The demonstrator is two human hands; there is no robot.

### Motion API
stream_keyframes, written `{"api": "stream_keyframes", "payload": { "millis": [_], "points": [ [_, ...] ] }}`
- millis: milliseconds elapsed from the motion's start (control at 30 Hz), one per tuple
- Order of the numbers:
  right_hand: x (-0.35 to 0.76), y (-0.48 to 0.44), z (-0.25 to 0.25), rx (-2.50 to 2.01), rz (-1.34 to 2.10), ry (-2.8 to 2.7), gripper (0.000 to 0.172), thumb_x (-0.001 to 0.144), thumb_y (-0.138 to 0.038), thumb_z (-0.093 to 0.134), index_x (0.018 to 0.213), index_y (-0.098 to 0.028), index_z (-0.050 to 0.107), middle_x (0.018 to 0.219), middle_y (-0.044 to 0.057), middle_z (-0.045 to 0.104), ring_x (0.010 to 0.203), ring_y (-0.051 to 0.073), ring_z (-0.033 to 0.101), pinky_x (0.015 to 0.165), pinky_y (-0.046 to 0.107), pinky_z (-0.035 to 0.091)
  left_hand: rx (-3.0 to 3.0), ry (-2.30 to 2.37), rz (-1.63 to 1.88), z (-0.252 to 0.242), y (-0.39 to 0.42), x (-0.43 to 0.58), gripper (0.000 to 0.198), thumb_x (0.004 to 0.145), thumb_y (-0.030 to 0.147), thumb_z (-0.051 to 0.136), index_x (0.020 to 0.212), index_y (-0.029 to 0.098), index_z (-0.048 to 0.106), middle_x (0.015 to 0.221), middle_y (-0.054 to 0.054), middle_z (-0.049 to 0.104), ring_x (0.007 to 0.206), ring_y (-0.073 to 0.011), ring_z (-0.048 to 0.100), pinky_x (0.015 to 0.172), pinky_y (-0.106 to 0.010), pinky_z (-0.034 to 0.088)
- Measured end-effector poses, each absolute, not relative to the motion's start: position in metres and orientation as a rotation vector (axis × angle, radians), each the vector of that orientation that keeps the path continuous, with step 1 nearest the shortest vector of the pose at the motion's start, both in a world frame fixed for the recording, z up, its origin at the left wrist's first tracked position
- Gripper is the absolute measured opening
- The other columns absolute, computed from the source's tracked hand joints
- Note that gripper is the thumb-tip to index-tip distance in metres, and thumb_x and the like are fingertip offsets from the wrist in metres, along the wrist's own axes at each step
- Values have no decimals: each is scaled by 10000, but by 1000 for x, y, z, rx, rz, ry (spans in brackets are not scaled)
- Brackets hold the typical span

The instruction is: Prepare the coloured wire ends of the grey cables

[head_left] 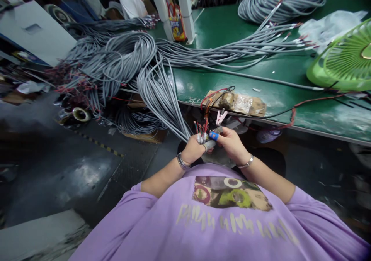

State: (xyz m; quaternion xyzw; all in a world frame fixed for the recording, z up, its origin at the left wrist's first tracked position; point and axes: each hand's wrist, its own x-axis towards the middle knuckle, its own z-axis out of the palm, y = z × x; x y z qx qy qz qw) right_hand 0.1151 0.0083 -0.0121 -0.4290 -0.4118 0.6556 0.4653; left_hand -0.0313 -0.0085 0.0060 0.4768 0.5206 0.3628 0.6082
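Observation:
My left hand (193,149) is closed around the ends of several grey cables (166,104), whose stripped coloured wires (201,127) stick up above the fingers. Grey wrapping covers the left thumb. Close beside it, my right hand (232,142) pinches at the wire ends, with blue tape (213,136) on the thumb and grey wrapping on a finger. Whether a single wire is between those right fingertips is too small to make out. Just above the hands, a pink clip (221,117) sits at the bench edge, by a piece of cardboard (256,105) with a taped lump on it.
A large heap of coiled grey cables (127,54) hangs over the left end of the green bench (216,27). Another coil (284,2) lies at the back. A green fan (344,56) and a plastic bag (327,27) stand right. Another person (130,2) is behind the bench.

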Motion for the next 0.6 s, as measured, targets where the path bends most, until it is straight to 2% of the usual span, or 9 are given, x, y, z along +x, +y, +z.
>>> {"api": "stream_keyframes", "payload": {
  "millis": [133, 367, 600],
  "points": [
    [117, 6, -16, -1059, 1566, -1006, 359, 618, -463, 823, 704, -165, 642, 567, -40, 534, 498, 69, 386, 463, 221, 310, 1016, 1242, 945, 2, -6, -34, 346, 629, 426, 797, 684, 143, 607, 569, -22, 653, 491, -126, 615, 433, -193, 409],
    [119, -1, -14, -1045, 1465, -1123, 337, 630, -482, 815, 713, -191, 665, 599, -12, 591, 535, 109, 471, 510, 256, 418, 873, 1278, 1161, -5, -8, -31, 350, 641, 450, 776, 719, 138, 639, 560, -19, 655, 468, -129, 620, 423, -190, 396],
    [123, -3, -17, -1039, 1476, -1127, 289, 657, -442, 808, 726, -199, 667, 649, -3, 635, 580, 128, 534, 547, 269, 459, 958, 1263, 1107, -2, -10, -33, 360, 666, 462, 770, 627, 137, 620, 548, -27, 647, 465, -115, 603, 434, -192, 393]
  ]
}}
